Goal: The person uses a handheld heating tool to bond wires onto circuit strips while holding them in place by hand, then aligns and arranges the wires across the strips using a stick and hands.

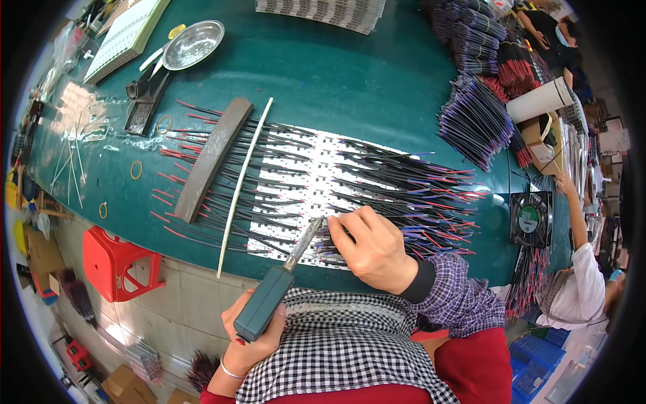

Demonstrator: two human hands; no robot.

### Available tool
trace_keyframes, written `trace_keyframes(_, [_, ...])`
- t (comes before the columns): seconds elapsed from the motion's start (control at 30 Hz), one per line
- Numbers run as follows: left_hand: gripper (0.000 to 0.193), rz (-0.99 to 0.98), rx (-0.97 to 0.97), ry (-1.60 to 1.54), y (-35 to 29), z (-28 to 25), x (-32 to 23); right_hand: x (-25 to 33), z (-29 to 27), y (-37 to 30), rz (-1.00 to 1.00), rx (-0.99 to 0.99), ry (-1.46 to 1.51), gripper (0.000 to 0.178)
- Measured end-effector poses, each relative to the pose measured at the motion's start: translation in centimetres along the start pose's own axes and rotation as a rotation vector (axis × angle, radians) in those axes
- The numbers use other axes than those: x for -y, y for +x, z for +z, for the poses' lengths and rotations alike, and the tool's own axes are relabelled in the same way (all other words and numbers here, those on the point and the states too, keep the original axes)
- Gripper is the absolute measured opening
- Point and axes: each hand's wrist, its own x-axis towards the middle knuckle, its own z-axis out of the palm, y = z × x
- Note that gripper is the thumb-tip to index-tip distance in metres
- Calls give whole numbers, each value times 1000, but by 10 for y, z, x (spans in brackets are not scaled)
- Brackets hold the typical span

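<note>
A soldering iron with a dark green body is gripped in my left hand. Its grey metal tip slants up over a white circuit board panel, close to my right fingertips. My right hand is pinched at the board, where a wire end seems to be between thumb and finger, mostly hidden. Black wires with red and blue ends fan out to the right of the panel. More black wires with red ends run leftward from it. A dark bar and a thin pale stick lie across these.
On the green table sit a metal bowl, a black stand and rubber bands. Wire bundles and a small fan are at right. A red stool stands at left. Other people work at far right.
</note>
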Motion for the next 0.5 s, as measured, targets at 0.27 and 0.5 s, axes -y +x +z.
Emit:
trace_keyframes(0.27, [22, 68, -116, 39, -16, 0, 17, -2, 6, 2, -56, -100, -44, 28])
trace_keyframes(0.5, [26, 39, -169, 2, -22, -1, 23, -2, 7, 0, -50, -98, -41, 28])
